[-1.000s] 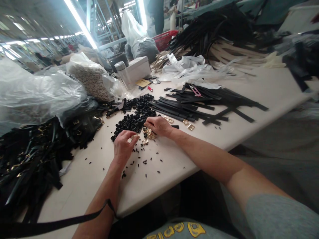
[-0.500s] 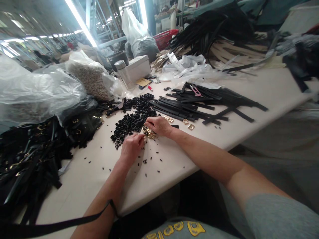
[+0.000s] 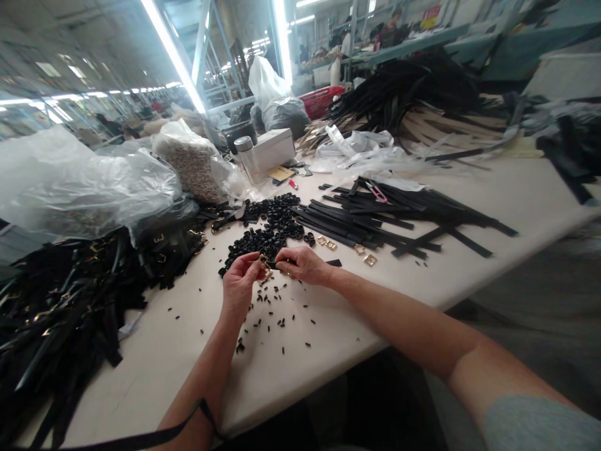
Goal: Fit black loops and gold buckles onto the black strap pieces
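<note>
My left hand (image 3: 239, 282) is closed in a pinch on a small gold buckle (image 3: 263, 257). Just to its right, my right hand (image 3: 304, 265) grips a black strap (image 3: 335, 263), whose far end sticks out past the wrist. The strap's near end points at the buckle between my fingertips; whether it passes through is too small to tell. More gold metal shows just under the fingers, partly hidden. Behind both hands spreads a heap of black strap loops (image 3: 267, 233). Several loose gold buckles (image 3: 370, 260) lie to the right of my right hand.
Black straps (image 3: 375, 216) lie behind on the right, with pink-handled snips (image 3: 377, 192) on top. Buckled straps (image 3: 94, 294) pile up at the left beside clear plastic bags (image 3: 84, 181). Tiny black bits (image 3: 282, 323) are scattered on the table (image 3: 319, 338). A glass bottle (image 3: 248, 160) stands farther back.
The view has tilted up, so the scene sits lower. My hands have drawn slightly apart from the gold buckles, and my left hand now shows a buckle in its fingertips.
</note>
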Demonstrator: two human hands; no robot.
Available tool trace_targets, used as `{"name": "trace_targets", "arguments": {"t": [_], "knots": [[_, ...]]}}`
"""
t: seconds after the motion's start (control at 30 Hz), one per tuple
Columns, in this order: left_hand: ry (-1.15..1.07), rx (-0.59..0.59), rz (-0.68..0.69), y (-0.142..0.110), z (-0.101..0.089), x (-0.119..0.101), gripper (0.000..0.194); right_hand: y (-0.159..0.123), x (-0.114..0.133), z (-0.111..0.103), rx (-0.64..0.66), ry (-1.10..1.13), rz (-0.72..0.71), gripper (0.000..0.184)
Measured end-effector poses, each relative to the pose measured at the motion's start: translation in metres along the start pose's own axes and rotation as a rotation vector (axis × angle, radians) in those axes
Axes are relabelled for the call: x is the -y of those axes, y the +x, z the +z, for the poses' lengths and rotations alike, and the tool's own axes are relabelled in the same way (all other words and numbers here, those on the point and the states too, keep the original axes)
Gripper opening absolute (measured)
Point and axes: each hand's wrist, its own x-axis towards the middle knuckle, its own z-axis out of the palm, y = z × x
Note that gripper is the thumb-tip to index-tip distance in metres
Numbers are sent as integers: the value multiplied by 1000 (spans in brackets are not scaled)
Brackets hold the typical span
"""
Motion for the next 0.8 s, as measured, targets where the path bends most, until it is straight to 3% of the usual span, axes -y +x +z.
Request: {"name": "trace_targets", "arguments": {"t": [0.33, 0.47, 0.63, 0.8], "knots": [[-113, 18, -123, 0, 3, 2, 37, -3, 1, 4, -26, 176, 38, 13], [-18, -16, 48, -3, 6, 1, 34, -1, -1, 3, -202, 115, 64, 13], [104, -13, 143, -4, 3, 3, 29, 0, -2, 5, -140, 47, 64, 7], [454, -53, 401, -6, -3, -1, 20, 0, -2, 3, -191, -16, 101, 8]]}}
